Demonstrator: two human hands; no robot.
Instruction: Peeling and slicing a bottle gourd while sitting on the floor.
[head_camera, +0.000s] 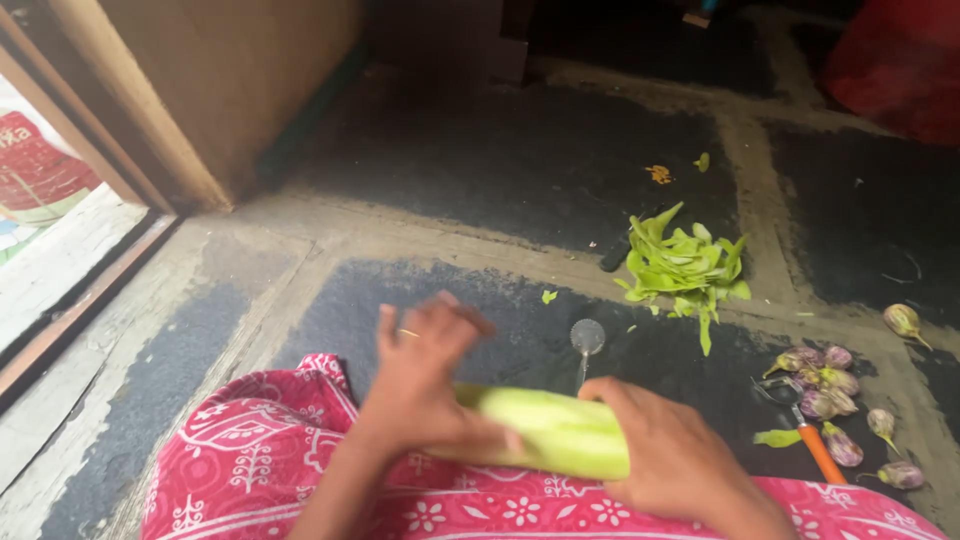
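Note:
A peeled pale green gourd (555, 430) lies crosswise above my lap. My right hand (665, 455) grips its right end. My left hand (425, 370) rests against its left end with the palm on it and the fingers spread and raised; a ring shows on one finger. A pile of light green peels (685, 265) lies on the dark stone floor ahead to the right. A metal spoon (586, 340) lies on the floor just beyond the gourd.
Several small purple-green brinjals (825, 385) lie at the right, with an orange-handled peeler (815, 445) among them. Red patterned cloth (260, 460) covers my lap. A wooden door frame (130, 110) stands at the left. A dark knife handle (615, 255) shows beside the peels.

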